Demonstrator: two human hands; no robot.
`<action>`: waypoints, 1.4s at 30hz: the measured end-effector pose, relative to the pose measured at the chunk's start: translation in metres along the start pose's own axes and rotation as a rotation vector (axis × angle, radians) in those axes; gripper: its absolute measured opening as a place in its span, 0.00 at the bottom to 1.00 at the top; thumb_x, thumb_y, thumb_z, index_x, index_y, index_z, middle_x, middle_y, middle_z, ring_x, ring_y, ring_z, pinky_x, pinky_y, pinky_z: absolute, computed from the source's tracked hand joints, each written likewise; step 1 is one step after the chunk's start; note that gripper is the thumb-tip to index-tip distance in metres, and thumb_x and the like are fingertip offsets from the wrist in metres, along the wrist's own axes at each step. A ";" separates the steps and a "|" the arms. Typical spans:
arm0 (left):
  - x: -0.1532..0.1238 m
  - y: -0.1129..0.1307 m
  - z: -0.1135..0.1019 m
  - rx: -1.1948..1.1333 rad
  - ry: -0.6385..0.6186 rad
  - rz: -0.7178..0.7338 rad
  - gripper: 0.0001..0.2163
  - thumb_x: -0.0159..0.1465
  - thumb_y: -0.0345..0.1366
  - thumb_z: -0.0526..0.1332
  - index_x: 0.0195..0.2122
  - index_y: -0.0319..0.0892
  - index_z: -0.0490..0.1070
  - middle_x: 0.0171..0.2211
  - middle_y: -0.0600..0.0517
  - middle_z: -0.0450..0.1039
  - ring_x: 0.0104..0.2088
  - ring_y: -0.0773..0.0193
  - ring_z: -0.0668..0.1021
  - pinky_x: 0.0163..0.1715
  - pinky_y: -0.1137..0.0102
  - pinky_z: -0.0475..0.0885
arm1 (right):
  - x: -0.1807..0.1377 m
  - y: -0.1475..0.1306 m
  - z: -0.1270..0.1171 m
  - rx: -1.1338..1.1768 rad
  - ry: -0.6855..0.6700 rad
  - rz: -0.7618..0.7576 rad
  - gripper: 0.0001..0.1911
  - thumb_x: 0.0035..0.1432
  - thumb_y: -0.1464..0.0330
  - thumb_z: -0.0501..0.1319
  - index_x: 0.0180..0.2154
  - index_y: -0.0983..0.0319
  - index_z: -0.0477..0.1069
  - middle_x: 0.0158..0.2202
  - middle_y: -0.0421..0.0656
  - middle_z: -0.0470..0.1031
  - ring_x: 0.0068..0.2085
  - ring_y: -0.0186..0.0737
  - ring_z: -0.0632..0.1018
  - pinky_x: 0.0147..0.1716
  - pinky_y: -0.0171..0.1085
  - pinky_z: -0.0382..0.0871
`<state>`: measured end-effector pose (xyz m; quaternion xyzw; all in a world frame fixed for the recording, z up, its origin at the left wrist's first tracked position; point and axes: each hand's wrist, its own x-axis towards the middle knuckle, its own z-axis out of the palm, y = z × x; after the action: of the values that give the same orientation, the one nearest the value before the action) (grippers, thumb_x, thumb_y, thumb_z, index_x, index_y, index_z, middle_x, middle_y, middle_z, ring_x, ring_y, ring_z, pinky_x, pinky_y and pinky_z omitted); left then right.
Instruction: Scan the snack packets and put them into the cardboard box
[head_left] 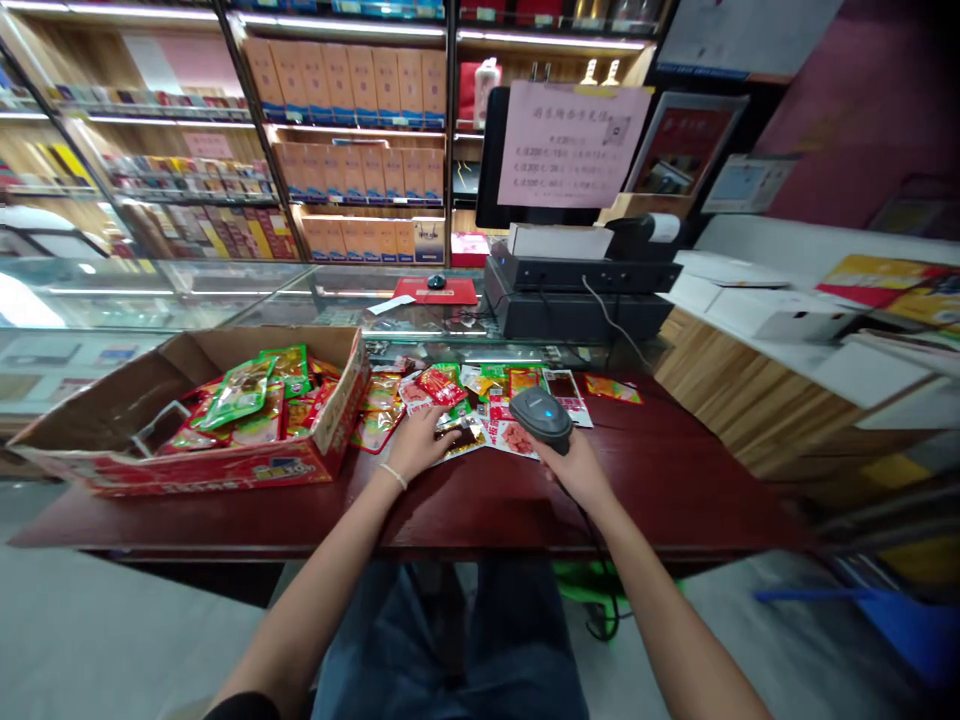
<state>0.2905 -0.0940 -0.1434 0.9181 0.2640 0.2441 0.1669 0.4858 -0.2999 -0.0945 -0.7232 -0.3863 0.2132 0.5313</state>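
Note:
My right hand (577, 470) is wrapped round the handle of a dark grey barcode scanner (541, 416), whose head with a small blue light points down at the packets. My left hand (420, 440) rests on a small dark snack packet (463, 436) on the red-brown table (660, 480), fingers pinching its edge. Several red, green and orange snack packets (442, 385) lie spread in front of both hands. A black cord (600, 590) hangs from the scanner under the table edge.
An open cardboard box (330, 420) with several snack packets inside stands on the left of the table. Behind is a glass counter (225, 290) with a red mouse pad (436, 291), a till and monitor (577, 290). Shelves of boxed goods line the back wall.

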 end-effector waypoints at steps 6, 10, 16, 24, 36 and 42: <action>-0.012 0.008 0.006 0.203 -0.090 -0.072 0.27 0.62 0.50 0.61 0.59 0.43 0.66 0.51 0.41 0.70 0.54 0.46 0.70 0.53 0.56 0.64 | -0.003 0.012 -0.002 -0.099 0.006 -0.047 0.18 0.55 0.56 0.64 0.42 0.63 0.73 0.21 0.38 0.73 0.17 0.36 0.70 0.18 0.34 0.63; -0.009 0.010 0.004 0.238 -0.145 -0.192 0.26 0.59 0.43 0.61 0.58 0.42 0.66 0.51 0.40 0.70 0.55 0.45 0.69 0.54 0.55 0.62 | 0.001 0.011 0.000 -0.173 0.010 -0.056 0.20 0.55 0.56 0.63 0.43 0.63 0.74 0.20 0.40 0.75 0.18 0.39 0.73 0.20 0.35 0.64; 0.004 0.000 -0.005 0.041 -0.345 -0.276 0.33 0.50 0.45 0.68 0.56 0.39 0.66 0.49 0.39 0.70 0.51 0.45 0.74 0.50 0.61 0.68 | 0.009 0.011 0.000 -0.261 0.039 -0.113 0.21 0.54 0.58 0.63 0.46 0.63 0.75 0.24 0.43 0.79 0.29 0.48 0.80 0.28 0.38 0.70; 0.005 -0.012 -0.002 -0.170 -0.319 -0.298 0.40 0.48 0.40 0.72 0.62 0.40 0.60 0.51 0.41 0.70 0.51 0.49 0.75 0.51 0.64 0.69 | 0.027 0.009 0.004 -0.278 0.055 -0.150 0.22 0.53 0.59 0.65 0.47 0.62 0.75 0.39 0.48 0.82 0.41 0.51 0.81 0.39 0.41 0.72; -0.007 0.003 -0.004 -0.188 -0.270 -0.260 0.37 0.53 0.30 0.67 0.64 0.41 0.58 0.55 0.40 0.64 0.49 0.54 0.76 0.50 0.65 0.69 | 0.047 0.013 0.008 -0.284 0.023 -0.183 0.23 0.53 0.61 0.65 0.50 0.62 0.73 0.43 0.49 0.82 0.45 0.52 0.81 0.45 0.44 0.71; -0.011 0.013 0.003 -0.396 -0.261 -0.238 0.35 0.53 0.26 0.62 0.64 0.45 0.60 0.46 0.48 0.71 0.34 0.65 0.75 0.37 0.71 0.71 | 0.046 0.012 0.006 -0.280 0.031 -0.186 0.23 0.53 0.60 0.64 0.50 0.63 0.73 0.41 0.49 0.82 0.43 0.51 0.81 0.43 0.42 0.72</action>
<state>0.2892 -0.1109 -0.1440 0.8538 0.2934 0.1491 0.4035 0.5134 -0.2618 -0.1028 -0.7545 -0.4694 0.0957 0.4486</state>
